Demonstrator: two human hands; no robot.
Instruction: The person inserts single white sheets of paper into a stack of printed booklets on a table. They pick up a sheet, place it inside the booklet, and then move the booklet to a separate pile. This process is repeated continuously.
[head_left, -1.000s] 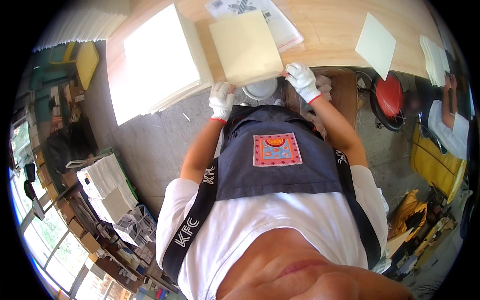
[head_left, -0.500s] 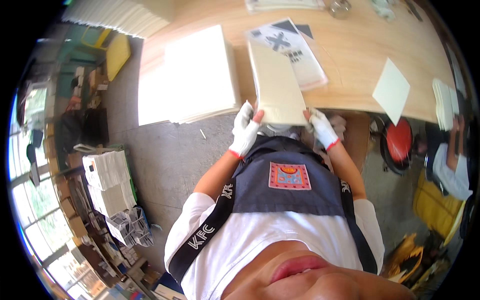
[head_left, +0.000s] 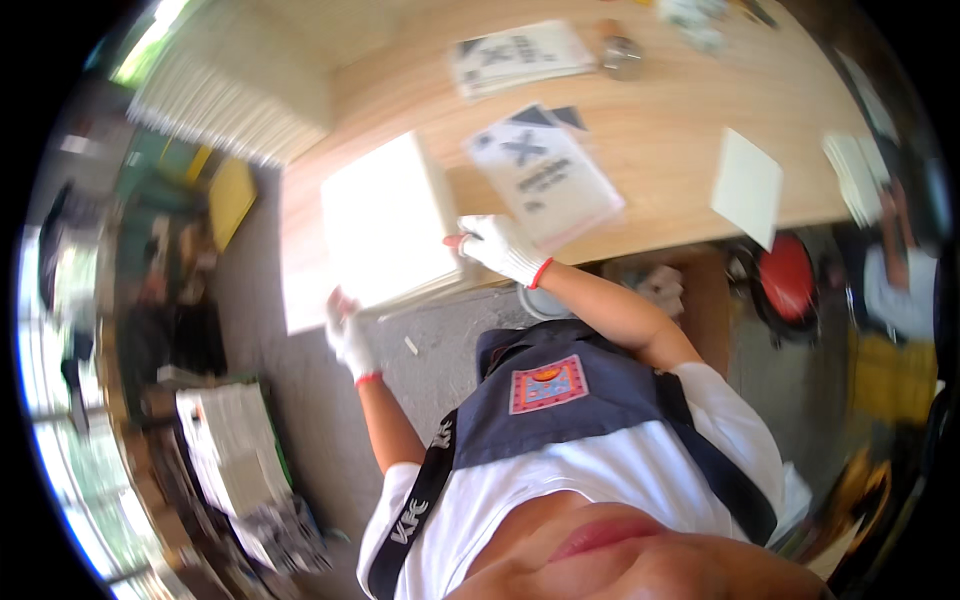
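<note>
A thick stack of white sheets (head_left: 385, 225) lies near the table's front left edge, its top washed out by light. My left hand (head_left: 347, 338), in a white glove with bare fingertips, is at the stack's near left corner; motion smears its fingers. At the right side of the stack, my right hand (head_left: 497, 247) has curled fingers, with thumb and fingertips at the edge. Whether either hand pinches a sheet cannot be made out. Right of the stack lies a printed sheet (head_left: 548, 185) with dark shapes, slightly blurred.
A taller pile of sheets (head_left: 240, 75) fills the back left. Behind the printed sheet are more printed sheets (head_left: 520, 58) and a glass jar (head_left: 622, 58). A white card (head_left: 747, 185) reaches the front edge at right, near a red stool (head_left: 785, 278). Another person's arm shows far right.
My hands have moved left from the cream board they held to either side of the white stack. The board no longer shows separately, and the printed sheet is uncovered. The view has shifted.
</note>
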